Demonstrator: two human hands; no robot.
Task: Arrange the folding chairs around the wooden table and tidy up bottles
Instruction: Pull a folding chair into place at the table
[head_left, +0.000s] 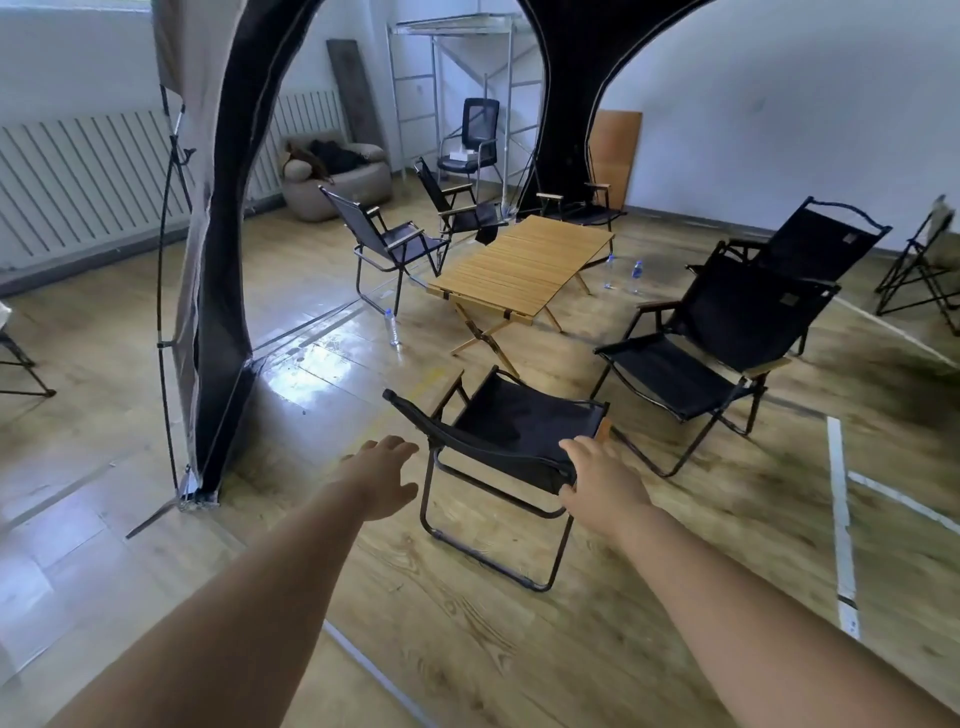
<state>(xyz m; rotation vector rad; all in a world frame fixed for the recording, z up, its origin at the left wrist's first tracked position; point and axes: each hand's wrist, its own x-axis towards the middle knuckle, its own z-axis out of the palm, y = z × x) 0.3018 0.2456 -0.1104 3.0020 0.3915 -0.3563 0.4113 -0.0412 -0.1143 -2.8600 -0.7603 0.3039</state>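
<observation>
Both arms reach forward over the wooden floor (467, 649) toward the nearest folding chair (511, 447), a black fabric seat on a dark tube frame that stands with its back to the camera, just short of the wooden table's near end. The right hand (597, 480) rests on the right end of the chair's backrest top, fingers laid over the fabric and thumb below it, though a full grip cannot be confirmed. The left hand (387, 475) hangs in the air just left of the backrest's left corner, fingers loosely spread and touching nothing. The wooden table (524, 267), slatted and on crossed legs, stands in the middle of the floor. Off its right long edge, two black chairs (727, 332) sit one close behind the other. Two more chairs (395, 244) stand off its left long edge and another at its far end. One clear bottle (393, 327) stands upright on the floor near the table's near left corner, and two bottles (637, 277) with blue caps stand on the floor beside the right long edge, toward the far end. A dark tent panel (223, 249) rises at the left, with an office chair (475, 140) and a beige armchair (337, 179) by the far wall.
</observation>
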